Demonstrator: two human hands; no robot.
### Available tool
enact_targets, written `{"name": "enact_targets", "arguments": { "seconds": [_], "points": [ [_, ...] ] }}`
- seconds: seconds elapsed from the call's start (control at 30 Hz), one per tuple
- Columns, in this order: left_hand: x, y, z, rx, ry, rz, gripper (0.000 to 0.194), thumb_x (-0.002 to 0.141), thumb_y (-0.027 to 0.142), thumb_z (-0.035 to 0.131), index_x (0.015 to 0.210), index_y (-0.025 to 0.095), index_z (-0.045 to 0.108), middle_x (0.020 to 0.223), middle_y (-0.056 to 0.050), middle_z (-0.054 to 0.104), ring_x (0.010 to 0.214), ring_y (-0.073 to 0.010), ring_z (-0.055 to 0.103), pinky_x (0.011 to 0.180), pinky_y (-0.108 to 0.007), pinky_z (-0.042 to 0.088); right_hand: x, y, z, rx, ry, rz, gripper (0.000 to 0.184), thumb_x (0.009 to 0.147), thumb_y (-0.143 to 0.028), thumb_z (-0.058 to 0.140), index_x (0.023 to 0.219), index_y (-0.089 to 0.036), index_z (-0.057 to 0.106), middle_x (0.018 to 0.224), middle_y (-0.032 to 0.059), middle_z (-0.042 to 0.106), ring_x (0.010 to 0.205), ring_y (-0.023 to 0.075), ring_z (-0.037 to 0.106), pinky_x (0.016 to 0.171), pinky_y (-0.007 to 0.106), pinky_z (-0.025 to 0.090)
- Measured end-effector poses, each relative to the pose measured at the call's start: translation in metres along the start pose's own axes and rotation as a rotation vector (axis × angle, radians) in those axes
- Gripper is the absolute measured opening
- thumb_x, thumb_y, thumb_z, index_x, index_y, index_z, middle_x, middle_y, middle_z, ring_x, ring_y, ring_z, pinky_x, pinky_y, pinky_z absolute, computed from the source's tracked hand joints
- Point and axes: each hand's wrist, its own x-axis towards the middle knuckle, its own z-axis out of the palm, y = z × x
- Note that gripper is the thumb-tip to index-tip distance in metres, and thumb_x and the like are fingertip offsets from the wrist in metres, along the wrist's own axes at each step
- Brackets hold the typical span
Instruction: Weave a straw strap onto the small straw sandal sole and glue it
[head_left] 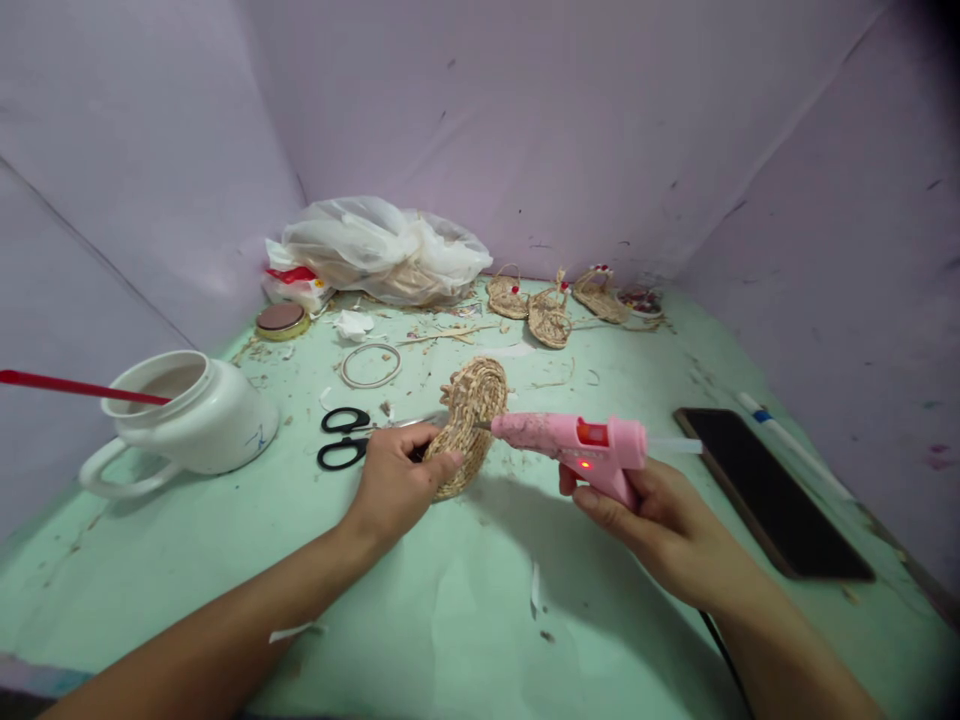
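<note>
My left hand [397,485] is closed on the lower edge of a woven straw sole [469,420], holding it tilted up on its side above the green table [450,610]. My right hand [660,525] grips the handle of a pink hot glue gun [577,445] whose red light glows. The gun's nozzle touches the right edge of the straw sole. A clear glue stick sticks out of the gun's back end.
Black scissors [343,438] lie just left of my left hand. A white pot [187,410] with a red stick stands far left. A dark phone [772,490] and pen [787,440] lie right. Finished straw sandals [551,310], a plastic bag [386,250], a ring [371,365] sit behind.
</note>
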Motion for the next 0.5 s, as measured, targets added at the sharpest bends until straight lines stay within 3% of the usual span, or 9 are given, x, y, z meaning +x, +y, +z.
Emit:
{"name": "enact_targets", "arguments": {
  "seconds": [0.5],
  "points": [
    [0.0020,-0.0058,0.0011,0.085,-0.008,0.056,0.014,0.062,0.023,0.060,0.056,0.011,0.058,0.053,0.003,0.043,0.052,-0.0090,0.036,0.047,-0.021,0.027,-0.0025,-0.0014,0.0002,0.011,0.037,0.039,0.013,0.074,-0.033,0.059,0.072,-0.021,0.060,0.058,-0.0001,0.052,0.054,0.0155,0.048,0.048,0.026,0.040]
  ]
}}
